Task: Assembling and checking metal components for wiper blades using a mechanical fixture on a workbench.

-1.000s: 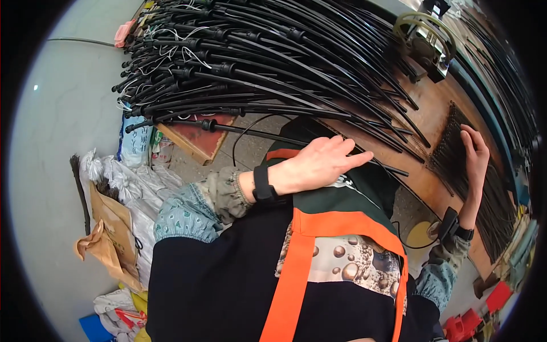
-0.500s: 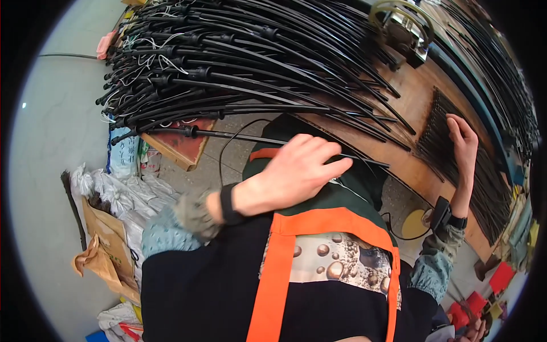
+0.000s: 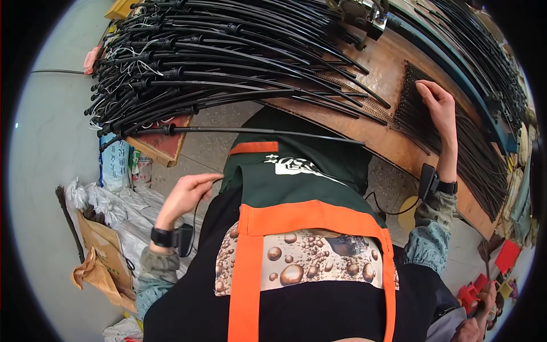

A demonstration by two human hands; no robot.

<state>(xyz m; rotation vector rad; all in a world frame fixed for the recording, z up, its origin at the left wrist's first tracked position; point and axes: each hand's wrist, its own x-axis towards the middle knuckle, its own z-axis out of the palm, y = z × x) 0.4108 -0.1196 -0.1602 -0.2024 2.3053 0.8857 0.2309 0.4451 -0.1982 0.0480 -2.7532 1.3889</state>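
Observation:
My left hand (image 3: 187,196) is off to the left beside my lap, its fingers stretched out and nothing visible in them. A thin dark cord passes by its fingertips. One long black rod (image 3: 256,131) with a thicker collar lies across my green apron (image 3: 256,185), untouched by either hand. On the right, my right hand (image 3: 440,108) is over a bundle of thin dark coiled springs (image 3: 470,148) on the wooden bench. Its fingers are pinched at the bundle's far end; whatever is between them is too small to make out.
A big pile of black collared rods (image 3: 228,62) with white ties fills the far side. A metal machine head (image 3: 364,17) stands over the bench (image 3: 382,68). White sacks (image 3: 114,199) and a paper bag (image 3: 108,251) lie at left. Someone's hand (image 3: 478,319) shows at lower right.
My left hand has let go of the rod over my lap and moved left and nearer to me. The rod stays across the apron. My right hand keeps its place over the springs.

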